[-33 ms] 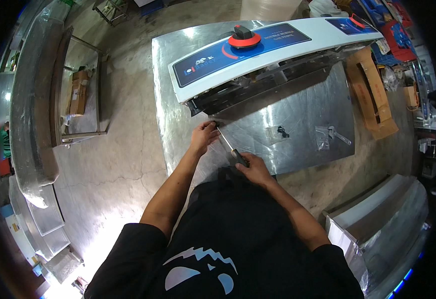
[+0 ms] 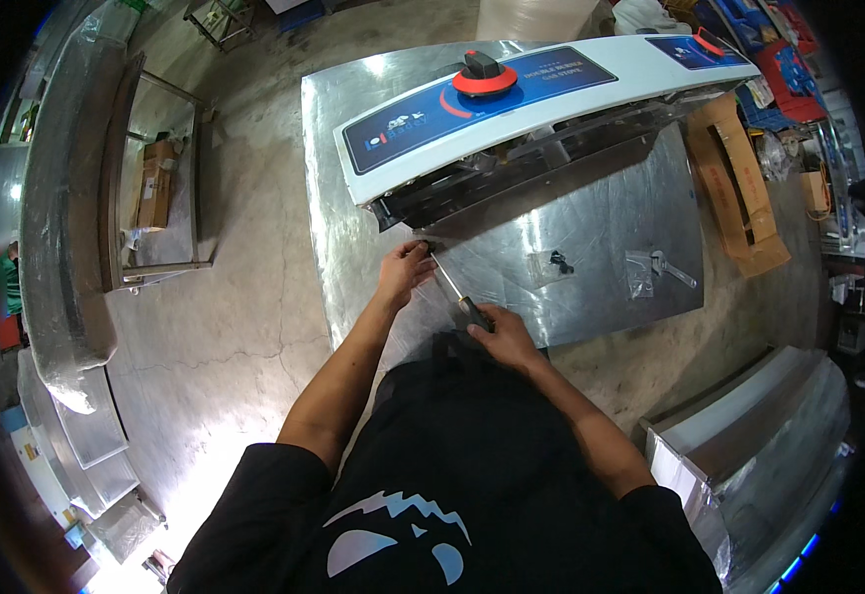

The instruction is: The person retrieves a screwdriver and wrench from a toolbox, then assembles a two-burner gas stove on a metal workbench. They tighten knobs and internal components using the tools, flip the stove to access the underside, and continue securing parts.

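My right hand (image 2: 506,337) is closed round the dark handle of a screwdriver (image 2: 462,301), whose thin metal shaft points up and left. At its tip, my left hand (image 2: 408,271) pinches a small dark piece (image 2: 427,246), mostly covered by the fingers. Just beyond the left hand lies a gas stove (image 2: 541,119), tipped so its white front faces up. It has a blue panel, a black-and-red knob (image 2: 484,75) and a dark open underside toward me. The stove rests on a shiny metal tabletop (image 2: 512,297).
Several small black parts (image 2: 559,261) lie on clear plastic at the table's middle. Right of them are a small plastic bag (image 2: 640,273) and an adjustable wrench (image 2: 672,267). An open cardboard box (image 2: 739,188) stands beyond the right edge. Wrapped metal units flank the table.
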The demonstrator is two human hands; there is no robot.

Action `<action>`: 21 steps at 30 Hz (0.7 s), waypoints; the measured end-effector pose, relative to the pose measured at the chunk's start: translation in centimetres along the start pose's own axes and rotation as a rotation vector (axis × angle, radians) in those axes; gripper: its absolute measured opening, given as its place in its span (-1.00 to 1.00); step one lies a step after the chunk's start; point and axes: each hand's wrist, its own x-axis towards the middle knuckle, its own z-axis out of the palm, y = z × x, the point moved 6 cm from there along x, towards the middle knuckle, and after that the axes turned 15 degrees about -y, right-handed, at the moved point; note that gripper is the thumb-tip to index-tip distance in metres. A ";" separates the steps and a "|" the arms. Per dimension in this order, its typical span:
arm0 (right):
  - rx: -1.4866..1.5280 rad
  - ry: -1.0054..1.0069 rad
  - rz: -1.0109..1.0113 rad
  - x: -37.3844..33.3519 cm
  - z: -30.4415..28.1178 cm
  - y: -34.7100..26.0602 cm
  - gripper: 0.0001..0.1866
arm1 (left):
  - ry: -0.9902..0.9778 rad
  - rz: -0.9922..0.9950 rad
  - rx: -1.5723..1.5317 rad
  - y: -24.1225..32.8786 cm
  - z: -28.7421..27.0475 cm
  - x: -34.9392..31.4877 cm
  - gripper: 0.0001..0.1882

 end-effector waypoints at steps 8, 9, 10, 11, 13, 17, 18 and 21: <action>-0.227 0.075 -0.017 1.4 -0.3 -0.2 -0.51 | 0.057 0.059 0.257 1.4 0.1 1.4 -0.71; -0.249 0.070 -0.010 1.6 -0.4 -0.1 -0.50 | 0.096 0.096 0.263 1.5 0.0 1.5 -0.70; -0.275 0.072 -0.010 1.8 -0.5 -0.2 -0.50 | 0.135 0.133 0.269 1.5 -0.1 1.7 -0.69; -0.272 0.070 -0.018 2.1 -0.5 -0.2 -0.50 | 0.190 0.138 0.282 1.4 -0.3 1.8 -0.67; -0.270 0.080 -0.031 2.7 -0.6 -0.3 -0.50 | 0.293 0.189 0.325 1.4 -0.6 1.9 -0.64; -0.297 0.067 -0.033 3.8 -0.2 -0.1 -0.50 | 0.405 0.200 0.338 1.2 -1.3 2.5 -0.55; -0.295 0.060 -0.029 4.0 -0.1 -0.1 -0.49 | 0.407 0.226 0.355 1.3 -1.3 2.7 -0.54; -0.280 0.058 -0.020 4.4 0.1 0.1 -0.47 | 0.456 0.194 0.418 1.2 -1.8 3.0 -0.51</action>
